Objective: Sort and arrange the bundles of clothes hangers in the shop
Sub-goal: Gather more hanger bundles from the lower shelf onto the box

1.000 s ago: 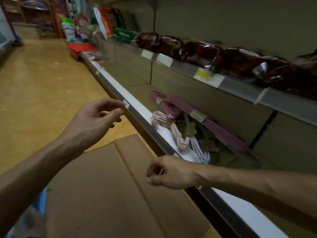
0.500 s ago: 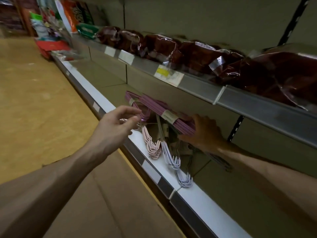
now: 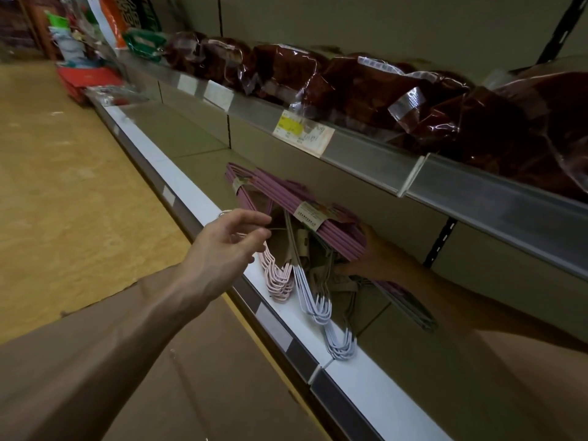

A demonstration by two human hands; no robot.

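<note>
Here the purple bundle [image 3: 321,224] of hangers lies tilted on the lower shelf [image 3: 203,198], its right end gripped from beneath by the right hand [image 3: 375,259], fingers curled round it. The wire looks stiff and light, banded by a paper label [image 3: 313,214]; holding near that band should keep the stack together. Nearer, pink hooks [image 3: 280,278] and white hooks [image 3: 318,303] overhang the shelf edge and may snag. The left hand [image 3: 222,246] hovers just left, fingers loosely spread, holding nothing. Above, dark red packets [image 3: 366,87] fill the upper shelf.
</note>
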